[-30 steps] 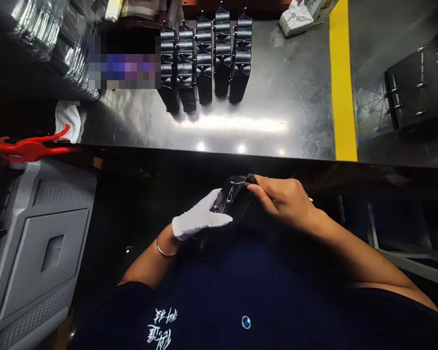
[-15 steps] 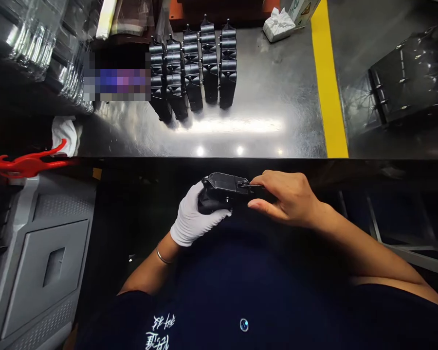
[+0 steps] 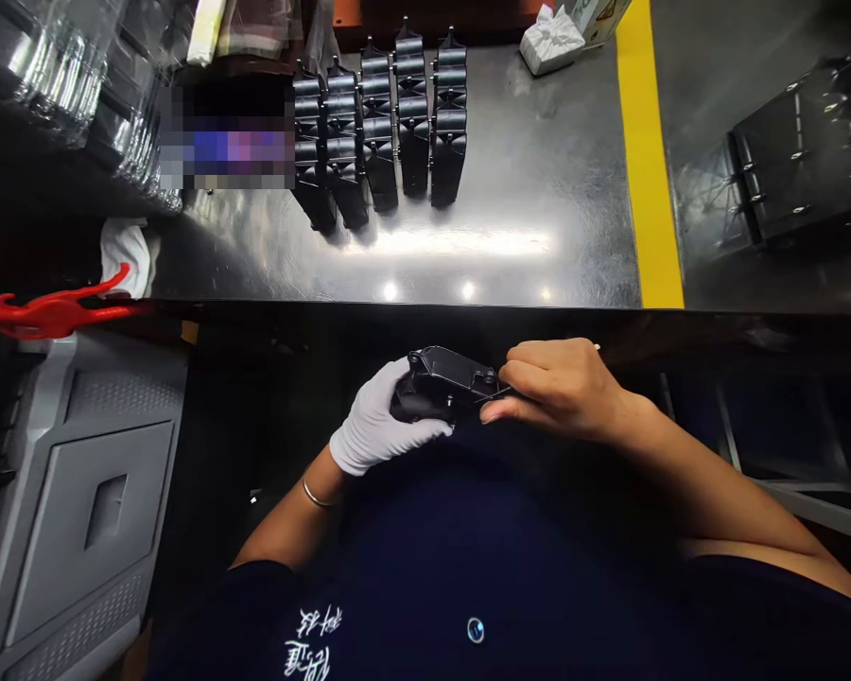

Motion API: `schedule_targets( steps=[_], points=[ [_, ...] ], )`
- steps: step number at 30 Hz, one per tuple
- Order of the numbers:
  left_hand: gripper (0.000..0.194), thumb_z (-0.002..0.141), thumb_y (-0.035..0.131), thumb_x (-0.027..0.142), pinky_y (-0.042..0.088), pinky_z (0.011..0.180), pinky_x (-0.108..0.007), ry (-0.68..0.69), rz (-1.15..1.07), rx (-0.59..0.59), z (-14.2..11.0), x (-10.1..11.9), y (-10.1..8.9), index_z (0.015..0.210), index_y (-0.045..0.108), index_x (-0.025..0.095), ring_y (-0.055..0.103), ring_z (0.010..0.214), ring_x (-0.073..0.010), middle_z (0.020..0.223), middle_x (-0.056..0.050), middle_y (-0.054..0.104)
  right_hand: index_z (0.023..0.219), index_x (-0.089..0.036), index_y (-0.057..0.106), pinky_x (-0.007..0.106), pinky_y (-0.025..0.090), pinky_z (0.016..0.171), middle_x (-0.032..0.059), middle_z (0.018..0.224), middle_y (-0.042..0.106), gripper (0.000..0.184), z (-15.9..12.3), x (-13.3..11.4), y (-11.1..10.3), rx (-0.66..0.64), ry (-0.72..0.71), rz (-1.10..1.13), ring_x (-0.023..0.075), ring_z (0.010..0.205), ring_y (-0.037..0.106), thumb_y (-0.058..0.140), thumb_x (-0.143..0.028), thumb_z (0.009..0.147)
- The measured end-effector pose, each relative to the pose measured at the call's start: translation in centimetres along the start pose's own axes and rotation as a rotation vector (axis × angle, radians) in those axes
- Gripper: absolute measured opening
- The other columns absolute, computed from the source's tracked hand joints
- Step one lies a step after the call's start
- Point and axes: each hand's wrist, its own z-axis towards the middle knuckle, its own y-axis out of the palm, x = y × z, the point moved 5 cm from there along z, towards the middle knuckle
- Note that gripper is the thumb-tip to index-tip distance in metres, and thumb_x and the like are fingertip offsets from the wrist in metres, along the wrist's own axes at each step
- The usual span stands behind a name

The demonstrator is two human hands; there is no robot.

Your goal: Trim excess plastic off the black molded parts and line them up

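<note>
My left hand [image 3: 379,426], in a white glove, is wrapped round a black moulded plastic part [image 3: 450,374] just below the bench's front edge. The part is tilted, its right end lower. My bare right hand [image 3: 564,388] is closed at that right end, with fingers curled over the thumb. A thin tool runs from its fingers to the part; a small pale tip [image 3: 597,346] shows behind the knuckles. Most of the tool is hidden in the fist, so I cannot tell its exact kind.
Several rows of similar black parts [image 3: 411,123] stand on the metal bench [image 3: 525,189]. A white wrapped bundle [image 3: 551,43] lies behind, beside yellow tape [image 3: 649,170]. At the left are bagged parts [image 3: 57,66], a red plastic tool [image 3: 60,312] and a grey bin [image 3: 92,520].
The black part has shifted slightly right and tilted down at its right end. My right hand's fingers have curled in closer to it.
</note>
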Motion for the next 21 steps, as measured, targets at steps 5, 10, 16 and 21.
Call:
schedule_targets(
  steps=[5,10,16,21],
  points=[
    [0.079,0.06,0.085,0.042,0.053,0.094,-0.04,-0.099,-0.104,-0.072,0.1,-0.2,0.3,0.129,0.055,0.02,0.066,0.105,-0.0286,0.118,-0.01,0.067,0.053,-0.017,0.047,0.026,0.02,0.046,-0.0029,0.049,0.041,0.056,-0.1,0.0,0.1,-0.004,-0.002,0.016,0.008,0.045,0.035,0.047,-0.058,0.091],
    [0.077,0.057,0.087,0.041,0.053,0.093,-0.04,-0.205,-0.137,-0.156,0.4,0.0,0.4,0.125,0.058,0.02,0.066,0.104,-0.0282,0.115,-0.008,0.068,0.051,-0.017,0.045,0.026,0.02,0.046,-0.0031,0.047,0.04,0.057,-0.1,-0.2,0.0,0.004,-0.038,0.007,0.0078,0.045,0.034,0.047,-0.059,0.09],
    [0.073,0.056,0.087,0.041,0.055,0.089,-0.042,-0.301,-0.238,-0.048,0.1,-0.4,0.7,0.119,0.059,0.016,0.067,0.102,-0.0293,0.112,-0.011,0.069,0.05,-0.018,0.044,0.026,0.023,0.045,-0.0038,0.045,0.039,0.055,-0.5,-0.2,0.0,0.082,-0.008,0.065,0.0081,0.042,0.035,0.054,-0.057,0.087],
    [0.053,0.063,0.084,0.034,0.058,0.075,-0.034,-0.104,-0.213,0.172,0.0,0.2,-0.2,0.109,0.063,0.019,0.069,0.086,-0.0208,0.101,-0.005,0.071,0.078,-0.017,0.06,0.024,0.037,0.051,0.0011,0.059,0.055,0.043,-1.3,0.8,0.3,0.085,0.214,0.311,0.0107,0.051,0.05,0.032,-0.042,0.1]
  ],
)
